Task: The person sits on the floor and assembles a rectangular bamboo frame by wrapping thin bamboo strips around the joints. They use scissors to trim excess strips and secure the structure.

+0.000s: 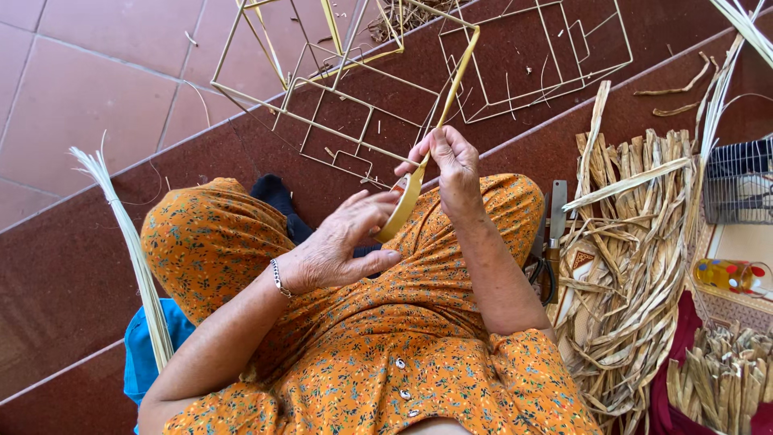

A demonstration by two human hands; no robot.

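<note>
1. The left hand is half curled above the lap, fingers loosely bent, fingertips touching the lower end of a flat yellow strip; the right hand pinches the same strip higher up between thumb and fingers.
2. The strip curves down between the two hands and rises straight up and to the right to a wire frame lying on the floor.
3. At the far left, a bundle of pale thin reeds leans along the dark red step, its fanned top near the step's edge where the lighter floor tiles begin; that tiled stretch lies bare.
4. Beside the reeds a blue cloth shows under the left elbow.
5. Ahead of the knees, several square wire frames overlap across the step's edge, close to the hands.
6. Right of the lap, scissors lie just beside the thigh, against a heap of dried flat leaves.
7. At the right edge sit a wire cage and a second, shorter leaf bundle, crowding that side.
</note>
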